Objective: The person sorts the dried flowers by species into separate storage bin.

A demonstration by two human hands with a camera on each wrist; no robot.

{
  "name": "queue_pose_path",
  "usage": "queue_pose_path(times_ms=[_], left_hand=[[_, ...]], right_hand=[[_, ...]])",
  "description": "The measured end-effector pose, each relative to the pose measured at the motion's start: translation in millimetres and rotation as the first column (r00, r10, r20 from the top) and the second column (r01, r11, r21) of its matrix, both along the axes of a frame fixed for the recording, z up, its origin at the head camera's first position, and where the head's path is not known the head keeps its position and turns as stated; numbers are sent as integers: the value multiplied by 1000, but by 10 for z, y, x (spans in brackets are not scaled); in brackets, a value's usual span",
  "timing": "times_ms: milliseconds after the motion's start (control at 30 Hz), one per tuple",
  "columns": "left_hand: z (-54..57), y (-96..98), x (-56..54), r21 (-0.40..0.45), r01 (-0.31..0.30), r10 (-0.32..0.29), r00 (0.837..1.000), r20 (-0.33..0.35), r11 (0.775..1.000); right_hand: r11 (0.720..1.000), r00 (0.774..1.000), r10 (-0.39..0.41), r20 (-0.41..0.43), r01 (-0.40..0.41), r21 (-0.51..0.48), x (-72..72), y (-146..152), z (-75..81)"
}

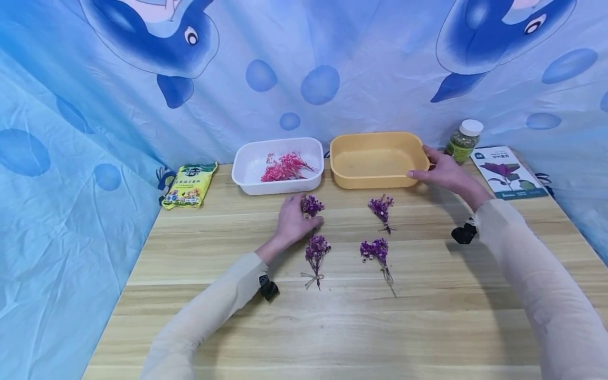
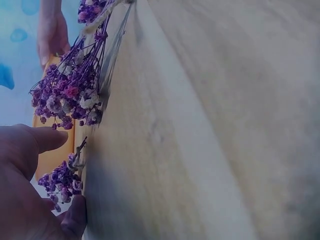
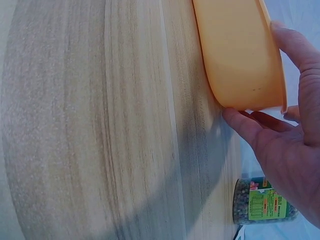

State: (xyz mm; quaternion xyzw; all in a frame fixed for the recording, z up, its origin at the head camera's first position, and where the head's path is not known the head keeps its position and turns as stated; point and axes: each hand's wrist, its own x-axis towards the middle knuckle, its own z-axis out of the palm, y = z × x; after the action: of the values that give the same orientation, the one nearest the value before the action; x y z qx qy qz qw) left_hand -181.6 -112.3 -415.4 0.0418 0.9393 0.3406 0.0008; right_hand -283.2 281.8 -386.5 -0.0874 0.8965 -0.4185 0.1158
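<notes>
Purple dried-flower bunches lie on the wooden table: one (image 1: 312, 206) beside my left hand (image 1: 293, 219), another (image 1: 317, 253) just below it, and two (image 1: 381, 208) (image 1: 377, 250) to the right. My left thumb and fingers stand apart around the upper left bunch; in the left wrist view a gap shows between the thumb and that bunch (image 2: 62, 182). My right hand (image 1: 446, 171) holds the right end of a yellow plastic tub (image 1: 370, 182), thumb at its front corner and fingers along the end. The right wrist view shows the tub (image 3: 242, 55) between thumb and fingers.
A white tub (image 1: 280, 188) with pink dried flowers (image 1: 285, 168) stands left of the yellow one. A yellow packet (image 1: 191, 186) lies at the far left. A white-lidded jar (image 1: 463, 141) and a flower-printed packet (image 1: 508, 173) are behind my right hand. A patterned curtain (image 1: 294, 63) hangs behind.
</notes>
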Motion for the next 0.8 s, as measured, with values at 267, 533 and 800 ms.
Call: queue_pose_path(times_ms=[267,533,800], left_hand=[[-5,42,-27,-67,17,-17,1000,-4,998],[-1,55,-61,-72,70,-72,997,-22,995],[42,46,-89,-22,126,-126,992,-16,992]], right_hand=[[1000,1000,1,-1,0,7,-2,2,-1],[1000,1000,3,2,-3,2,8,-3,17],[1000,1000,4,15,-4,-7,31,-16,32]])
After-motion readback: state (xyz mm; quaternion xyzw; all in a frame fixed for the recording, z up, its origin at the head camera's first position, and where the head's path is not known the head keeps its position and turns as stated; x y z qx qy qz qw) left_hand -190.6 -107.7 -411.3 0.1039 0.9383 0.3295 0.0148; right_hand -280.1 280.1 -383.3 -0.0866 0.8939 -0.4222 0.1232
